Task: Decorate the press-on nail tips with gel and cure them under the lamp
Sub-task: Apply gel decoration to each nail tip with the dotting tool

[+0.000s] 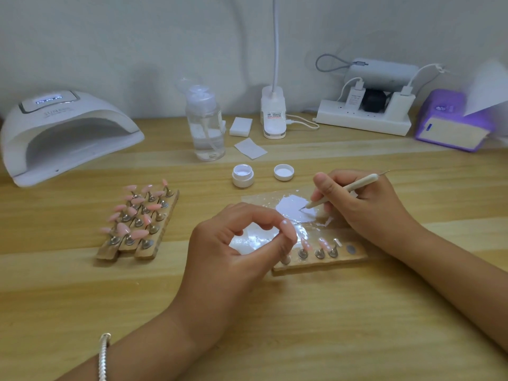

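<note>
My left hand (242,243) pinches a pink nail tip (287,229) on its stand peg, just above a wooden holder strip (320,261) that carries three more tips. My right hand (365,204) grips a white dotting tool (343,191); its point touches a patch of white gel (295,209) on a clear palette sheet (258,240). An open white gel jar (242,176) and its lid (283,171) stand behind the sheet. The white curing lamp (66,133) sits at the far left with its display lit.
A wooden block (138,224) with several pink tips on pegs lies left of my hands. Behind stand a clear pump bottle (204,125), lint wipes (242,126), a clip lamp base (273,114), a power strip (362,116) and a purple device (453,122).
</note>
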Motion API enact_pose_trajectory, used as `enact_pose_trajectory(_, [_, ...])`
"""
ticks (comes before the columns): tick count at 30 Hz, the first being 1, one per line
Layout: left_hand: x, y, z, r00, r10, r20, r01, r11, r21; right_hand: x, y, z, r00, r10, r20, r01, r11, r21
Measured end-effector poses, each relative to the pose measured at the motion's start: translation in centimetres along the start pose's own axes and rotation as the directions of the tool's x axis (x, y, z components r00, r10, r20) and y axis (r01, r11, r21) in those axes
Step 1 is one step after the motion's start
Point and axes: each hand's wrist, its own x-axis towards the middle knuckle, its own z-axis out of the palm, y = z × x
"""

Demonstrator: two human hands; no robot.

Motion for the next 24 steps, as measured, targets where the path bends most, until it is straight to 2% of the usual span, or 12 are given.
enact_pose_trajectory(12, [0.0, 0.0, 0.1, 1.000, -0.024, -0.002, 0.024, 1.000, -0.001, 0.0, 0.0, -0.1, 1.000, 0.018, 0.004, -0.018, 1.000, 0.013])
enact_pose_trajectory(18, [0.0, 0.0, 0.1, 1.000, -0.024, -0.007, 0.024, 1.000, -0.003, -0.2, -0.3, -0.3, 0.999, -0.022, -0.029, 0.022, 1.000, -0.019])
enact_pose_trajectory(24, [0.0, 0.3, 0.2, 1.000, -0.012, -0.003, 0.012, 0.998, -0.064, -0.7, -3.6, 0.0, 0.994, -0.075, -0.080, 0.092, 0.964, 0.250])
